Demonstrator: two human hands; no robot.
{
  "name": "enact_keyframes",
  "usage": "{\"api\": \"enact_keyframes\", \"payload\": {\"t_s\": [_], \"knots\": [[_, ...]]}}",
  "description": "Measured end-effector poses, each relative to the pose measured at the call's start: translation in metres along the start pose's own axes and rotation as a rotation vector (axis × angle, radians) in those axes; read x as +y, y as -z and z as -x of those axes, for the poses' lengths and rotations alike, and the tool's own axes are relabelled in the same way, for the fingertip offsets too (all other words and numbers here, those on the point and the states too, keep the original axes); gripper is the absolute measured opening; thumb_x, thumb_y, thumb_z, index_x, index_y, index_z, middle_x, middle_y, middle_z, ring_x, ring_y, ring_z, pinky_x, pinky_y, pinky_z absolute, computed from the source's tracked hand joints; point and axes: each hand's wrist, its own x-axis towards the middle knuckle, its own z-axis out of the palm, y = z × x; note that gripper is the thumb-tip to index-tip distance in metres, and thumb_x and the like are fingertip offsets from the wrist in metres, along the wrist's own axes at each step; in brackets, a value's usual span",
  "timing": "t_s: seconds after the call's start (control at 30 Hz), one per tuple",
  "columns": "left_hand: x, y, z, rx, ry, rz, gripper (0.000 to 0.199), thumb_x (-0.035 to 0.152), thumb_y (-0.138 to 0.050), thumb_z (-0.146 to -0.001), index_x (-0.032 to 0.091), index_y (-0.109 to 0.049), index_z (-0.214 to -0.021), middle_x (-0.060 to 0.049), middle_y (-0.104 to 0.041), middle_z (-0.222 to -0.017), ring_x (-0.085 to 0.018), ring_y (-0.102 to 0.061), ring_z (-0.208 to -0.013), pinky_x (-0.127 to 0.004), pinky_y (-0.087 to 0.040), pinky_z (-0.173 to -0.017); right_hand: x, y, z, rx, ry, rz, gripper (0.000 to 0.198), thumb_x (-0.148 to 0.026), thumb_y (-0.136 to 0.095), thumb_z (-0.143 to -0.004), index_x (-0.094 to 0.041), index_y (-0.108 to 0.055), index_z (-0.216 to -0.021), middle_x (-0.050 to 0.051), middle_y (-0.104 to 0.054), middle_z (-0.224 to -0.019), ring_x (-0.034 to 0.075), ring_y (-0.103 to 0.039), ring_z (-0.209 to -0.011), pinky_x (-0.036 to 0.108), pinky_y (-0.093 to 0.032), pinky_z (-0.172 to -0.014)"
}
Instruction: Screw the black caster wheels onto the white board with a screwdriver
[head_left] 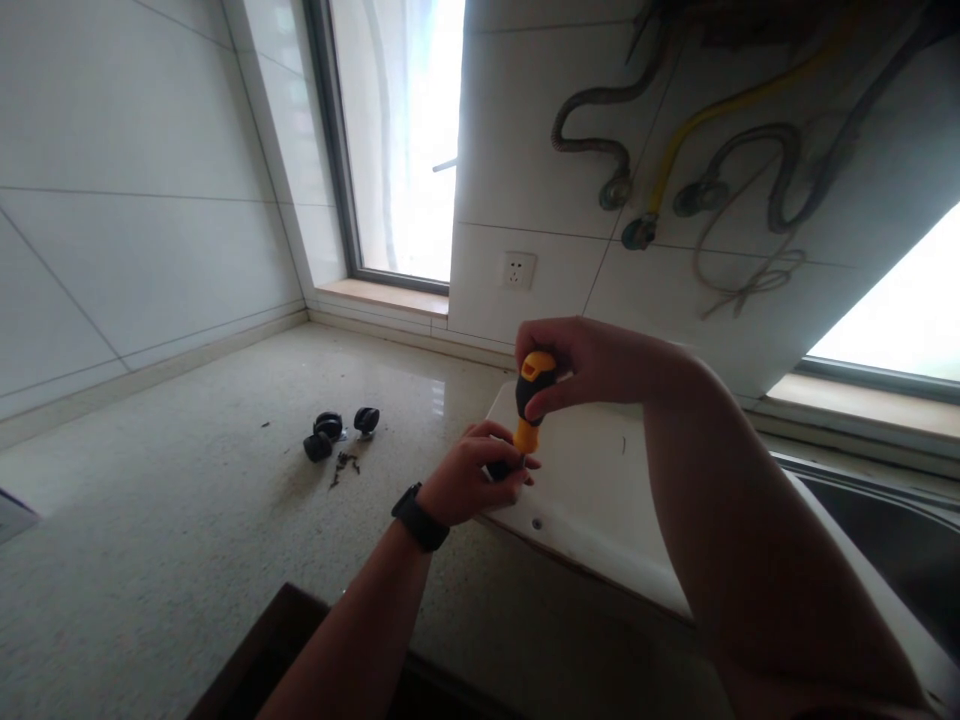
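Observation:
My right hand [566, 365] is wrapped round the handle of a yellow and black screwdriver [528, 435], which points down. Beneath its tip, my left hand [484, 470] has its fingers closed on a black caster wheel [501, 468], partly hidden by the fingers. The caster is held at the left end of a white board [592, 500] lying on the counter. Left of my hands rest several loose black casters [328, 426], with a small pile of dark screws [343, 466] beside them.
A speckled counter [187, 480] carries the board and loose parts. At the right is a metal sink [877, 540]. A socket [517, 270], a yellow gas hose [720, 105] and grey flexible hoses [592, 97] are on the tiled wall behind. A window [397, 140] stands at the back.

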Motion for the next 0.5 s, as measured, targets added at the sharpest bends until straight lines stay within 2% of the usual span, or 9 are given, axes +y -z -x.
{"api": "enact_keyframes", "payload": {"t_s": [0.17,0.27,0.33,0.4,0.5], "knots": [[-0.004,0.001,0.001,0.05,0.005,0.092,0.019,0.035,-0.075,-0.088,0.018,-0.075,-0.097,-0.009,-0.069,-0.102,-0.021,-0.068,-0.097,-0.04,-0.054,-0.093,-0.011,0.007,0.012,0.122,0.005,-0.03,0.038,-0.047,-0.082,-0.074,-0.02,-0.065,-0.094,-0.002,-0.065,-0.079,0.013,-0.058,-0.068,0.026,-0.042,-0.059],[-0.002,0.002,0.002,0.077,0.047,0.156,0.033,0.047,-0.061,-0.097,0.02,-0.074,-0.109,-0.01,-0.068,-0.105,-0.022,-0.066,-0.098,-0.038,-0.054,-0.09,-0.028,0.014,0.024,0.243,0.037,-0.022,0.038,-0.045,-0.083,-0.075,-0.019,-0.068,-0.097,0.0,-0.066,-0.081,0.014,-0.061,-0.069,0.027,-0.046,-0.06],[-0.001,0.001,0.002,0.106,0.081,0.183,0.037,0.049,-0.051,-0.102,0.021,-0.072,-0.114,-0.01,-0.068,-0.109,-0.021,-0.066,-0.1,-0.037,-0.052,-0.09,-0.041,0.016,0.033,0.333,0.071,-0.052,0.034,-0.041,-0.083,-0.077,-0.02,-0.069,-0.1,0.0,-0.066,-0.081,0.014,-0.062,-0.07,0.027,-0.048,-0.061],[-0.001,0.0,0.003,0.134,0.104,0.15,0.037,0.046,-0.046,-0.104,0.022,-0.072,-0.115,-0.01,-0.068,-0.112,-0.021,-0.065,-0.103,-0.037,-0.05,-0.093,-0.05,0.013,0.04,0.447,0.1,-0.112,0.027,-0.037,-0.077,-0.085,-0.022,-0.068,-0.106,0.001,-0.065,-0.083,0.014,-0.062,-0.073,0.028,-0.049,-0.063],[-0.005,-0.002,0.004,0.206,0.153,0.047,0.036,0.04,-0.041,-0.106,0.022,-0.071,-0.113,-0.008,-0.069,-0.114,-0.022,-0.063,-0.11,-0.037,-0.046,-0.1,-0.05,0.001,0.051,0.623,0.129,-0.2,0.022,-0.037,-0.065,-0.095,-0.026,-0.066,-0.114,0.002,-0.063,-0.089,0.016,-0.06,-0.076,0.03,-0.05,-0.066]]}}
